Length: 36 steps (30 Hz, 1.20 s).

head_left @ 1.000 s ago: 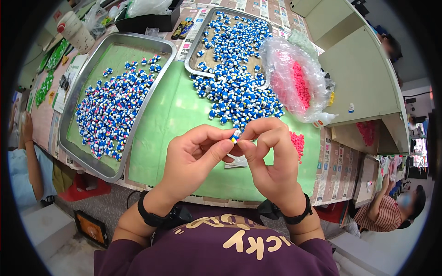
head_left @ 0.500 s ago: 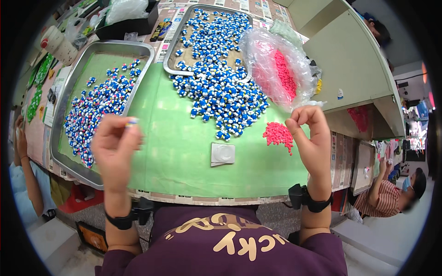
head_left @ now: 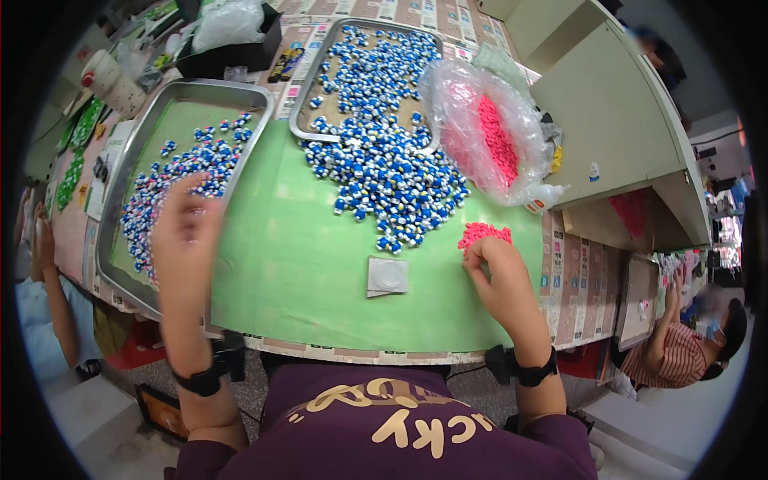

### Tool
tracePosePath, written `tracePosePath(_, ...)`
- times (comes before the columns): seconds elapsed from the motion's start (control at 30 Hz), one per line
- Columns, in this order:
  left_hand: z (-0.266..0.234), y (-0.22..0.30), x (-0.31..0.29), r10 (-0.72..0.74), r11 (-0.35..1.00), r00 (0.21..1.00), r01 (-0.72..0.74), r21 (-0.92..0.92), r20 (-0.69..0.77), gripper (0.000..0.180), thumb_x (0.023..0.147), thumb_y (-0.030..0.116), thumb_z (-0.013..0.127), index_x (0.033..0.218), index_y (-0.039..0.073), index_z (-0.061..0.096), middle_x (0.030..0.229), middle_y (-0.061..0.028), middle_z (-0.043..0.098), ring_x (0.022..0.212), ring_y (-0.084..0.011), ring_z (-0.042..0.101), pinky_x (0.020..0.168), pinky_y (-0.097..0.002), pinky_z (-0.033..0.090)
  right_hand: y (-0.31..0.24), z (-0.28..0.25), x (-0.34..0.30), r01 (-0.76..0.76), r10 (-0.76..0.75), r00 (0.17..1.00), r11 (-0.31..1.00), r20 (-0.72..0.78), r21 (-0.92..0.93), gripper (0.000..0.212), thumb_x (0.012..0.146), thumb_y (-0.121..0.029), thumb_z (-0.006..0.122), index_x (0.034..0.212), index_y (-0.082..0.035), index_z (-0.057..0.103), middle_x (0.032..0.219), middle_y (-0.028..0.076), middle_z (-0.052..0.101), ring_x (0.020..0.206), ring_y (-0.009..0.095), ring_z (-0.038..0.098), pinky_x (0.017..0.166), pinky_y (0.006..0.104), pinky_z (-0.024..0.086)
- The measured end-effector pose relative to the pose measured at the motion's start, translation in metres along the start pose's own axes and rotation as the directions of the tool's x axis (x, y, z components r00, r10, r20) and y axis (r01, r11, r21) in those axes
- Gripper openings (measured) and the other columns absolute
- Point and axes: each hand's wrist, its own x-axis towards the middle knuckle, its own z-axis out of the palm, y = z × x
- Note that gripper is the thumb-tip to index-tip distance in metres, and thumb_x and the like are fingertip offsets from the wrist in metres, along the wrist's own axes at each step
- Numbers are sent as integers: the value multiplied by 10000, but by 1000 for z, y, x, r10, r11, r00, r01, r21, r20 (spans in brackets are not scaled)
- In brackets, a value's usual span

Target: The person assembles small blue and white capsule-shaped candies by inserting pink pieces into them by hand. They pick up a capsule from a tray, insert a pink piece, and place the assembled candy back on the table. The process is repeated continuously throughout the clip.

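Head view. The left hand (head_left: 186,232) is now held over the near side of the left tray (head_left: 220,85), fingers blurred and loosely curled; half a second ago a small blue-and-white piece was pinched there, but whether anything is gripped now cannot be told. The right hand (head_left: 506,280) has been lowered to the edge of the pink bits (head_left: 484,232), thumb and forefinger curled toward each other; whether a bit is caught between them cannot be told either. The two hands, joined around one piece a second ago, are now well apart, so the work is judged to be between pieces.

Blue-and-white pieces with pink spots (head_left: 148,212) are gathered in the left tray. Blue pieces (head_left: 392,188) without visible pink are heaped on the green mat (head_left: 312,288) and spread back into the far tray (head_left: 314,137). More pink is seen inside a clear bag (head_left: 456,120), with a white bottle (head_left: 546,197) lying just beside it. A pale pad (head_left: 388,276) is set on the mat between the hands.

Writing: large pale lettering is carried on the purple shirt (head_left: 344,448); small print is repeated on the table paper (head_left: 576,280), mostly too fine to be read.
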Motion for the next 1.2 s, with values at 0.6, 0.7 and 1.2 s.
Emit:
tracePosePath(0.6, 92, 12, 9, 220, 966, 807, -260, -5, 547, 206, 797, 73, 703, 981, 36, 620, 899, -124, 554, 792, -261, 600, 727, -354, 496, -9, -11, -5, 2, -6, 999, 996, 49, 95, 124, 745, 31, 610, 820, -36, 537, 787, 130, 586, 765, 321, 599, 688, 401, 472)
tracePosePath(0.7, 75, 28, 5, 225, 958, 751, -53, -282, 621, 192, 865, 80, 672, 1047, 23, 654, 916, -86, 566, 771, -179, 613, 721, -301, 511, -32, -28, 7, 101, -101, 995, 968, -11, 231, 166, 755, 31, 645, 873, -45, 556, 843, 98, 615, 806, 293, 609, 711, 379, 472)
tracePosePath(1.2, 67, 51, -27, 225, 596, 527, 591, -544, 819, 183, 933, 138, 639, 1046, -4, 662, 824, -21, 628, 742, -96, 595, 677, -256, 501, -91, -15, 43, 458, -424, 889, 842, -174, 285, 232, 766, 43, 676, 906, -88, 545, 962, 41, 633, 857, 242, 607, 762, 361, 435)
